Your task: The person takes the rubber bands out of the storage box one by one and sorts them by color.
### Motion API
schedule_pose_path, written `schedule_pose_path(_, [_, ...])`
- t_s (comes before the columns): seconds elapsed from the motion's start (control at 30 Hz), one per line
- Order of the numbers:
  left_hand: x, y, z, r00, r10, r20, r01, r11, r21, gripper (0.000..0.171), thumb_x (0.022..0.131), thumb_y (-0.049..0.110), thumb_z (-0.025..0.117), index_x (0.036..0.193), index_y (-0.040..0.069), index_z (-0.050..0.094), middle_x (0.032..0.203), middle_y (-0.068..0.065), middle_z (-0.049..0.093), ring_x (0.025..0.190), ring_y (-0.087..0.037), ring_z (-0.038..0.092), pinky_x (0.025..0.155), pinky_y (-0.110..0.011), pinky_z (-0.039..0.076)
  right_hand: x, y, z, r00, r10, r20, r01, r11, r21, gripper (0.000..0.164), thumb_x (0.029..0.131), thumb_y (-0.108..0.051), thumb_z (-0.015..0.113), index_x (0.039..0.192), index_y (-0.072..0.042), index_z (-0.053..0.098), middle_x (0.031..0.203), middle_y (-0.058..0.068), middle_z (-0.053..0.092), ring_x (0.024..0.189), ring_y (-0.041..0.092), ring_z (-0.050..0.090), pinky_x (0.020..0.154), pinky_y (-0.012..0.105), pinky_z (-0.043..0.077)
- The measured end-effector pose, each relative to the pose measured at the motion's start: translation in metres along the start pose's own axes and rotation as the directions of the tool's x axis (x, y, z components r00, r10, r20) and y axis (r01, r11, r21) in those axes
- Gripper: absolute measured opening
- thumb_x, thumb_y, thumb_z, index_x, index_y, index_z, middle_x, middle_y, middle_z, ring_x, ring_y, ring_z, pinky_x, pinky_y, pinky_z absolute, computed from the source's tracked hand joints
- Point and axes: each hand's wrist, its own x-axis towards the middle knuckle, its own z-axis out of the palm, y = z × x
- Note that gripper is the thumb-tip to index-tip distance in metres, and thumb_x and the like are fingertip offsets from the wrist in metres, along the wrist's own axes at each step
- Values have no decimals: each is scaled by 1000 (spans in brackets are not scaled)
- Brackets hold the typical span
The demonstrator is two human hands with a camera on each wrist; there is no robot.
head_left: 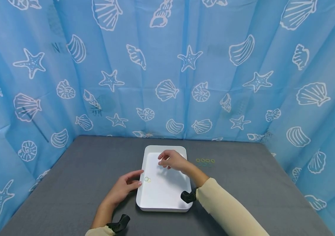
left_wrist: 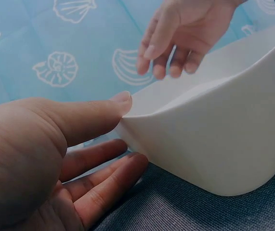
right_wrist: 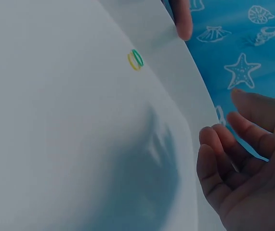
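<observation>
A white rectangular tray (head_left: 163,208) lies on the grey table. My left hand (head_left: 123,187) touches its left edge with fairly straight fingers, and in the left wrist view the thumb (left_wrist: 121,103) rests at the rim while other fingertips lie by the outer wall. Above the far part of the tray hovers my right hand (head_left: 173,160), loosely curled with nothing visible in it. Two small thin rings, one green (right_wrist: 137,58) and one yellow (right_wrist: 132,61), overlap on the tray floor near the left wall.
On the table right of the tray lies a row of several yellow rings (head_left: 205,160), with fainter teal rings (head_left: 204,165) just nearer. A blue shell-patterned curtain (head_left: 167,111) hangs behind the table (head_left: 96,164) and along both sides.
</observation>
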Motion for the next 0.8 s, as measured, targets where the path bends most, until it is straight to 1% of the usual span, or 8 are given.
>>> schedule_pose_path(0.17, [1, 0, 0, 1000, 16, 19, -15, 1000, -11, 50, 93, 17, 67, 138, 3, 53, 137, -21, 50, 109, -27, 59, 88, -37, 50, 6, 1, 15, 997, 14, 71, -16, 1000, 17, 29, 89, -6, 69, 115, 6, 61, 85, 8, 61, 77, 28, 63, 69, 40, 53])
schedule_pose_path(0.27, [0, 0, -1, 999, 23, 23, -23, 1000, -6, 50, 93, 17, 67, 139, 3, 52, 138, -21, 50, 109, -26, 59, 86, -34, 50, 10, 2, 22, 994, 27, 108, -30, 999, 22, 27, 89, -6, 69, 114, 3, 62, 85, 8, 61, 76, 26, 63, 66, 36, 53])
schedule_pose_path(0.4, [0, -3, -2, 999, 43, 25, -42, 999, -17, 49, 94, 15, 66, 139, 2, 51, 138, -23, 49, 109, -28, 59, 84, -32, 50, 16, 6, 30, 989, 20, 143, -22, 1000, 8, 24, 89, -6, 70, 111, 1, 64, 82, 6, 61, 72, 20, 61, 62, 29, 49])
schedule_pose_path(0.57, [0, -3, -1, 999, 46, 23, -45, 998, -31, 49, 94, 14, 66, 139, 2, 52, 137, -23, 50, 109, -28, 59, 85, -35, 51, 21, 10, 37, 988, 1, 151, 4, 999, -32, 17, 88, -7, 71, 104, -1, 68, 78, 1, 59, 66, 13, 53, 58, 25, 44])
schedule_pose_path(0.67, [0, -2, -1, 999, 37, 20, -36, 999, -27, 49, 93, 15, 67, 138, 3, 52, 137, -22, 50, 108, -27, 59, 86, -36, 51, 24, 12, 41, 988, -9, 155, 22, 997, -79, 12, 88, -9, 72, 99, -4, 71, 78, -2, 60, 67, 10, 50, 61, 23, 42])
schedule_pose_path(0.8, [1, -3, -1, 999, 32, 17, -31, 999, -19, 49, 93, 15, 68, 138, 3, 53, 136, -21, 51, 108, -27, 60, 86, -35, 51, 27, 12, 45, 981, -32, 193, 59, 988, -139, 8, 88, -9, 72, 95, -5, 73, 79, -3, 63, 71, 8, 51, 67, 22, 41])
